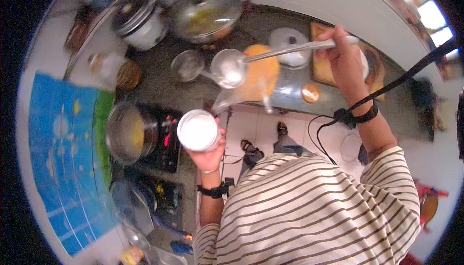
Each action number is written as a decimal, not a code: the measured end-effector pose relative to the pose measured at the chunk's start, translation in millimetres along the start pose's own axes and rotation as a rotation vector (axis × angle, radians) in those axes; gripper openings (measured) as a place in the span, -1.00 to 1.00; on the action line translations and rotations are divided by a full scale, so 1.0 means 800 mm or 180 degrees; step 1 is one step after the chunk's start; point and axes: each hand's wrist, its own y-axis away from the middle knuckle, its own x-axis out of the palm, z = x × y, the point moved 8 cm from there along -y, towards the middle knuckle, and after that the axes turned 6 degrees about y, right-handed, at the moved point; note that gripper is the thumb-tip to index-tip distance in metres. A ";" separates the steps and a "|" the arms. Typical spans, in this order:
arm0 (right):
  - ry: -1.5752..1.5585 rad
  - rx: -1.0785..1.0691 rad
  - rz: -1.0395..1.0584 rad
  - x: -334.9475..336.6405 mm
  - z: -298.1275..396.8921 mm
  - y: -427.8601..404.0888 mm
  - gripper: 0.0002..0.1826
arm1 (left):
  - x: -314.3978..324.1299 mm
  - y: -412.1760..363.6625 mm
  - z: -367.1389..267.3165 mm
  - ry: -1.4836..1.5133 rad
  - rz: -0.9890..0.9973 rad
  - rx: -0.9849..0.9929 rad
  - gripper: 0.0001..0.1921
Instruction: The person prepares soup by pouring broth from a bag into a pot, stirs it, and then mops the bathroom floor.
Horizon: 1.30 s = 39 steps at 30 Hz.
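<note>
My left hand (208, 160) is wrapped around a round container (197, 130) with a white top face. Whether that white is a lid or the contents, I cannot tell. In my right hand (342, 56) is the handle end of a long metal ladle (229, 68). The ladle's bowl is held over the counter, above and to the right of the container and apart from it. Beneath the ladle's handle lies an orange board (259, 80), with blurred clear plastic on its near side. A metal pot (127, 134) with yellowish contents stands on a black cooktop (168, 134), left of my left hand.
Behind are a lidded cooker (143, 26) and a pan under a glass lid (206, 15). A small strainer (187, 65), another lid (290, 49) and a wooden board (322, 67) rest on the counter. A frying pan (134, 207) sits lower left. A black cable (398, 78) crosses my right wrist.
</note>
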 end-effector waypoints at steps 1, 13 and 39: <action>0.0146 -0.0245 -0.0392 -0.036 0.001 -0.003 -0.47 | -0.004 -0.008 0.010 -0.0087 -0.0110 -0.0120 -0.17; 0.3781 0.0608 0.0996 -0.161 -0.323 0.069 -0.38 | -0.039 -0.110 0.176 -0.0408 -0.0741 -0.1081 -0.32; 0.3477 0.0398 0.2269 -0.143 -0.408 0.041 -0.24 | -0.117 -0.146 0.251 -0.0813 -0.1570 -0.0526 -0.33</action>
